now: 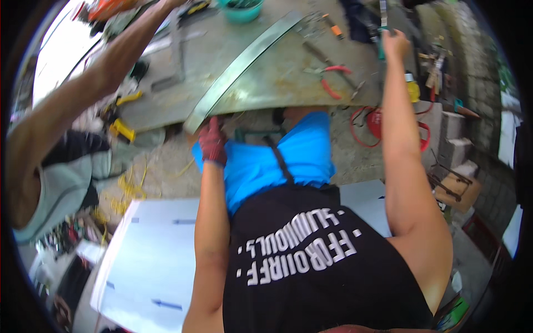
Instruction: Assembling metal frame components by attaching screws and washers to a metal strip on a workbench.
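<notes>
**At the bench edge: one end of a long strip is held**

Over the grey metal bench top (288,83), seen from the head camera, a curved metal strip (244,61) lies slanted. It runs from the far middle down to the near left corner, flat on the sheet and touching it. It looks thin, long, dull silver and slightly bowed, so I judge it will flex and swing if only one end is guided.

The left hand (212,141) wears a red glove. Its fingers are folded together at the near end of the strip, just under the bench edge, and it seems to grip that end. The right hand (395,44) is bare and stretched to the far right side of the bench, fingers curled beside a slim green upright piece (382,47). I cannot tell if it really holds this piece.

My judgement is that the step is steadying the strip. Any shift of it calls for a firm gloved grip and care with the edges.

Red-handled pliers (335,80) lie near the strip. Another person's arm (111,61) reaches across on the left, apart from both hands.
</notes>
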The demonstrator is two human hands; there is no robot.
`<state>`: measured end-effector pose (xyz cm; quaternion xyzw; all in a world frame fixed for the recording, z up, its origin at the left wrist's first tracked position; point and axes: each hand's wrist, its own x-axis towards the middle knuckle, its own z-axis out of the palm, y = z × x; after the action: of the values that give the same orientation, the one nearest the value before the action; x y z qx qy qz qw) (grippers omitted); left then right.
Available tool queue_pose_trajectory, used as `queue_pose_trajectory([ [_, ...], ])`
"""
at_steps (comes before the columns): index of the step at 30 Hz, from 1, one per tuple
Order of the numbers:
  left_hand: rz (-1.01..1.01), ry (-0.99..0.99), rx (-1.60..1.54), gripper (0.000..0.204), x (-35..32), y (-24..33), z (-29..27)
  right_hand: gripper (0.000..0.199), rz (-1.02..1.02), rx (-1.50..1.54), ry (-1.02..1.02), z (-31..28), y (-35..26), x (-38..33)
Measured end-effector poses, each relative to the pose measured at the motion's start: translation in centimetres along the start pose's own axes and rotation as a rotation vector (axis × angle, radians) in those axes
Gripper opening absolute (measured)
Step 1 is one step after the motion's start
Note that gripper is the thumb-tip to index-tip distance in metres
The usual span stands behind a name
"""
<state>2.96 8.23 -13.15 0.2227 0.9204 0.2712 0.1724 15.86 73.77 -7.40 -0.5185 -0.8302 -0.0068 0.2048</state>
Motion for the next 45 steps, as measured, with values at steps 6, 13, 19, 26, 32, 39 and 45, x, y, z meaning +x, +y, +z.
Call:
queue_pose_trajectory([
  [6, -0.671, 0.065, -0.968, 0.044, 1.5, 3.9, -0.7, 0.071, 0.191, 0.099, -0.317, 3.2, 4.4, -0.2],
  [13, -0.69, 0.107, -0.951, 0.039, 1.7, 5.0, -1.3, 0.055, 0.258, 0.125, -0.303, 3.6, 4.8, -0.5],
  [19, -0.683, 0.076, -0.909, 0.038, 1.7, 3.9, -0.9, 0.044, 0.199, 0.036, -0.245, -1.9, 2.8, -2.8],
  [26, -0.633, 0.116, -0.943, 0.038, 1.3, 4.2, -1.3, 0.048, -0.236, 0.331, -0.079, -16.0, -2.6, -13.5],
  [32, -0.661, 0.138, -0.989, 0.037, 1.9, 3.9, -0.8, 0.035, -0.398, 0.685, -0.558, -22.0, -8.8, -25.1],
  [39, -0.619, 0.118, -1.022, 0.037, 2.3, 3.6, -0.2, 0.04, -0.621, 0.498, -0.738, -22.1, -12.3, -30.0],
  [45, -0.649, 0.106, -1.086, 0.036, 2.4, 2.8, 0.2, 0.042, -0.734, 0.452, -0.747, -21.5, -14.1, -29.9],
])
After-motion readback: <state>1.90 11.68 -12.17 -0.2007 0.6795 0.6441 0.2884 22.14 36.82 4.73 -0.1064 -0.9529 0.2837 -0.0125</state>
